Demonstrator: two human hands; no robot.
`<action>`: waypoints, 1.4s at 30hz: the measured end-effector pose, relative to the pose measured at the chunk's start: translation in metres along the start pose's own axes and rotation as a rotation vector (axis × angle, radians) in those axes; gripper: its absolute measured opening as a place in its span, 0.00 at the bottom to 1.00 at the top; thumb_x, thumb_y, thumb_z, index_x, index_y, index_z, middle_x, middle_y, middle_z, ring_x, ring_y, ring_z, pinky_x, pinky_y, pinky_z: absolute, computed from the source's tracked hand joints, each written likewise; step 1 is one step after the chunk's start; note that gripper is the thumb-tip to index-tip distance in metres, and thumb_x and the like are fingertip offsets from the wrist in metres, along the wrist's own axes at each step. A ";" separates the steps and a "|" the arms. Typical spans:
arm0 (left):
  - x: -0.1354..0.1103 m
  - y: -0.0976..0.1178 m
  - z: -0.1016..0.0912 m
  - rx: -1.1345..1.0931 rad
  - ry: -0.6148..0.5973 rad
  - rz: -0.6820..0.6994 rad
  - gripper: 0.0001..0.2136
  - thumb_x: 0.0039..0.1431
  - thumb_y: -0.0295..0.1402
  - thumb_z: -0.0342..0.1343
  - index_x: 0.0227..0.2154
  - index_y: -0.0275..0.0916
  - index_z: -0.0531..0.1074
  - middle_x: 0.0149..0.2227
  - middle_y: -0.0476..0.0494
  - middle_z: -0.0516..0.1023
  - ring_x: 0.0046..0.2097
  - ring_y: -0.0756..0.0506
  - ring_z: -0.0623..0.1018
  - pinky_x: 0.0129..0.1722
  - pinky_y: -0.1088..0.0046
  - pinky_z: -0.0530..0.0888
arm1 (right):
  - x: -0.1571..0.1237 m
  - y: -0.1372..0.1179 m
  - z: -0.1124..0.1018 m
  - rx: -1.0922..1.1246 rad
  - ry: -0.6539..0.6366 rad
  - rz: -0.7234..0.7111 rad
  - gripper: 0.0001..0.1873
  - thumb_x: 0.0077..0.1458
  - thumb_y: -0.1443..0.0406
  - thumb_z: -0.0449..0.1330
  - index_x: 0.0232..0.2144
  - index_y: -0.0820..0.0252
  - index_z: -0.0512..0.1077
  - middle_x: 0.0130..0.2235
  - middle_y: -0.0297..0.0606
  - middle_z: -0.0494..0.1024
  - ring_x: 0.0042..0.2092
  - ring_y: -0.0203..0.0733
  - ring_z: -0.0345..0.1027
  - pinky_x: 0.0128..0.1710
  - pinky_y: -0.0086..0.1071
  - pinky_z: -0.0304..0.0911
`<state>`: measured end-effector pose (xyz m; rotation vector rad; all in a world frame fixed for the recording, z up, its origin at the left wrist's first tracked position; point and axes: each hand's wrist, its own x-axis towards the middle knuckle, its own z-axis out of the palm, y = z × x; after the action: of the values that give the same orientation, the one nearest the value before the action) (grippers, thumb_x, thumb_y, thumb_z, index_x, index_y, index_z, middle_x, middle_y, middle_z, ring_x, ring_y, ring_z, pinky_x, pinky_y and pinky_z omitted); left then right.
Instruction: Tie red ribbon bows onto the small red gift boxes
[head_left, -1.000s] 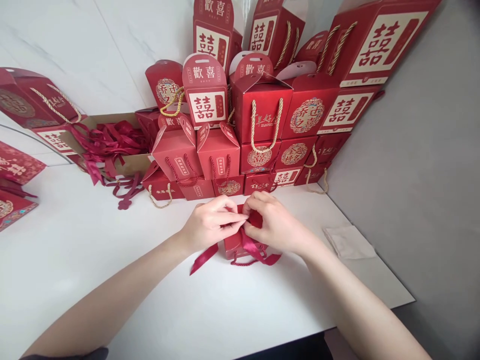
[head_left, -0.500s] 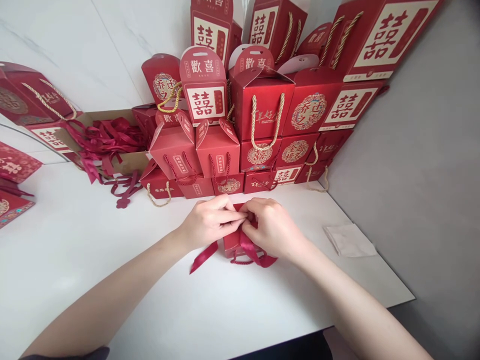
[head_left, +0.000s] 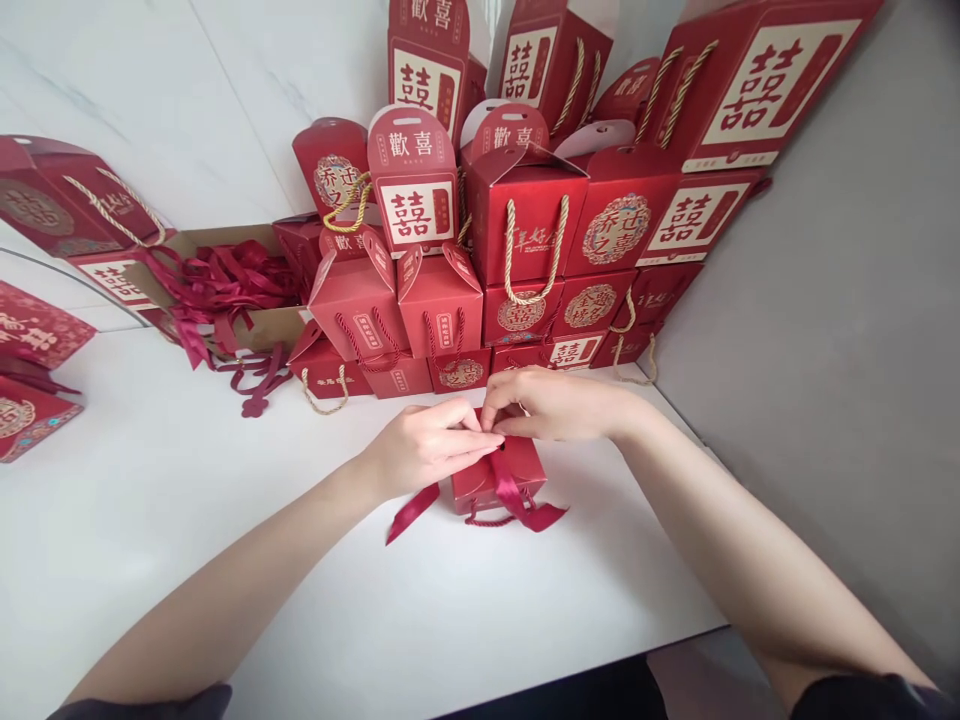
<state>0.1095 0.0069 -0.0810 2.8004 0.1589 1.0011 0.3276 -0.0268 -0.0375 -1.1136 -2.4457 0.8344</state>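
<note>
A small red gift box (head_left: 474, 488) with a twisted red cord handle (head_left: 489, 520) stands on the white table between my hands. A crimson satin ribbon (head_left: 511, 492) crosses its top; one tail hangs over the front to the right, another sticks out at the left. My left hand (head_left: 424, 447) pinches the ribbon at the box's top centre. From the far side, my right hand (head_left: 559, 405) bends over the top with thumb and fingers closed on the ribbon near my left fingertips. The ribbon's middle is mostly hidden by my fingers.
Stacked red gift boxes (head_left: 536, 240) line the wall behind. To their left, a cardboard box (head_left: 277, 325) holds tangled ribbons (head_left: 232, 275), some spilling onto the table (head_left: 315, 610). More red boxes (head_left: 34, 400) stand at the far left. A grey wall (head_left: 840, 350) bounds the right side.
My right hand has moved to the far side of the box top, its forearm swinging outward. More of the box top and the front ribbon tail shows. The left hand keeps its pinch.
</note>
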 end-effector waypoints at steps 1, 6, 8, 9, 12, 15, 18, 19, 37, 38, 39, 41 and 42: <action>0.000 0.001 -0.001 0.015 -0.013 0.013 0.06 0.62 0.29 0.57 0.36 0.38 0.79 0.31 0.48 0.76 0.28 0.54 0.76 0.27 0.80 0.74 | 0.005 0.003 -0.004 0.016 -0.054 -0.020 0.11 0.54 0.74 0.60 0.35 0.57 0.79 0.36 0.33 0.77 0.34 0.35 0.70 0.35 0.28 0.63; 0.000 0.002 -0.004 0.047 -0.027 0.046 0.07 0.63 0.27 0.56 0.40 0.37 0.78 0.32 0.48 0.78 0.27 0.54 0.77 0.25 0.79 0.73 | 0.015 0.016 -0.011 0.111 -0.151 -0.142 0.07 0.55 0.69 0.63 0.35 0.57 0.81 0.33 0.32 0.77 0.33 0.33 0.70 0.35 0.27 0.63; -0.002 -0.001 -0.001 0.021 0.014 0.067 0.07 0.61 0.27 0.58 0.40 0.38 0.78 0.32 0.48 0.78 0.28 0.53 0.77 0.25 0.79 0.73 | 0.011 0.016 -0.007 0.124 -0.105 -0.168 0.07 0.55 0.70 0.62 0.34 0.57 0.81 0.33 0.32 0.77 0.33 0.33 0.70 0.35 0.26 0.63; -0.004 -0.003 0.001 -0.008 0.042 0.077 0.07 0.60 0.26 0.59 0.41 0.38 0.78 0.33 0.48 0.79 0.29 0.53 0.77 0.27 0.79 0.74 | 0.007 0.015 -0.003 0.124 -0.075 -0.172 0.07 0.55 0.70 0.62 0.34 0.58 0.80 0.33 0.33 0.76 0.34 0.33 0.70 0.35 0.26 0.63; -0.009 -0.010 0.006 -0.153 0.087 0.062 0.11 0.58 0.24 0.60 0.43 0.40 0.78 0.36 0.47 0.79 0.34 0.52 0.79 0.34 0.79 0.78 | -0.005 0.011 0.007 0.122 0.011 -0.160 0.08 0.55 0.73 0.60 0.35 0.60 0.78 0.35 0.34 0.76 0.34 0.34 0.69 0.34 0.26 0.63; -0.011 -0.014 0.009 -0.249 0.083 0.021 0.13 0.56 0.22 0.61 0.44 0.41 0.79 0.38 0.45 0.80 0.36 0.51 0.80 0.37 0.79 0.78 | -0.017 0.009 0.017 0.121 0.124 -0.124 0.09 0.52 0.75 0.59 0.34 0.60 0.74 0.35 0.34 0.74 0.34 0.33 0.67 0.32 0.26 0.62; -0.010 -0.014 0.008 -0.246 0.089 -0.009 0.13 0.56 0.22 0.62 0.42 0.41 0.80 0.36 0.45 0.80 0.35 0.51 0.79 0.35 0.78 0.78 | -0.025 0.008 0.024 0.127 0.220 -0.051 0.09 0.51 0.76 0.57 0.33 0.59 0.71 0.34 0.33 0.72 0.33 0.34 0.65 0.32 0.27 0.62; -0.009 -0.013 0.008 -0.240 0.092 -0.022 0.12 0.56 0.22 0.62 0.42 0.42 0.80 0.35 0.45 0.80 0.34 0.51 0.79 0.35 0.78 0.78 | -0.026 0.007 0.026 0.134 0.232 -0.032 0.09 0.52 0.75 0.57 0.34 0.59 0.70 0.34 0.33 0.72 0.34 0.35 0.64 0.33 0.27 0.62; 0.007 0.006 -0.016 -0.196 -0.220 -0.222 0.08 0.58 0.27 0.59 0.39 0.40 0.80 0.40 0.47 0.82 0.41 0.48 0.80 0.43 0.73 0.76 | -0.015 -0.015 0.066 -0.173 0.490 0.216 0.07 0.46 0.73 0.57 0.26 0.58 0.62 0.29 0.34 0.71 0.33 0.38 0.62 0.35 0.31 0.58; 0.008 0.008 -0.016 -0.184 -0.218 -0.249 0.08 0.57 0.26 0.59 0.39 0.40 0.79 0.40 0.48 0.82 0.41 0.49 0.80 0.43 0.73 0.76 | -0.015 -0.015 0.066 -0.164 0.489 0.211 0.07 0.46 0.73 0.57 0.26 0.58 0.63 0.29 0.34 0.71 0.33 0.38 0.62 0.35 0.31 0.58; 0.009 0.011 -0.016 -0.170 -0.206 -0.282 0.08 0.57 0.25 0.59 0.39 0.40 0.79 0.39 0.49 0.82 0.40 0.49 0.80 0.43 0.74 0.76 | -0.015 -0.015 0.065 -0.154 0.488 0.205 0.07 0.47 0.74 0.57 0.27 0.59 0.64 0.29 0.34 0.71 0.33 0.38 0.62 0.35 0.31 0.58; 0.011 0.016 -0.014 -0.151 -0.179 -0.360 0.08 0.57 0.23 0.58 0.37 0.40 0.78 0.36 0.51 0.82 0.37 0.51 0.79 0.40 0.75 0.76 | -0.017 -0.014 0.062 -0.137 0.482 0.186 0.07 0.48 0.74 0.57 0.27 0.59 0.65 0.29 0.34 0.71 0.33 0.38 0.62 0.35 0.31 0.58; 0.011 0.018 -0.012 -0.146 -0.169 -0.402 0.08 0.56 0.23 0.58 0.36 0.40 0.78 0.35 0.52 0.81 0.35 0.52 0.79 0.38 0.76 0.75 | -0.018 -0.014 0.060 -0.129 0.477 0.171 0.06 0.49 0.74 0.57 0.27 0.59 0.66 0.30 0.34 0.71 0.33 0.38 0.63 0.35 0.31 0.58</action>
<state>0.1112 -0.0074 -0.0618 2.5578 0.5737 0.6507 0.3001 -0.0705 -0.0763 -1.3970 -2.0481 0.3950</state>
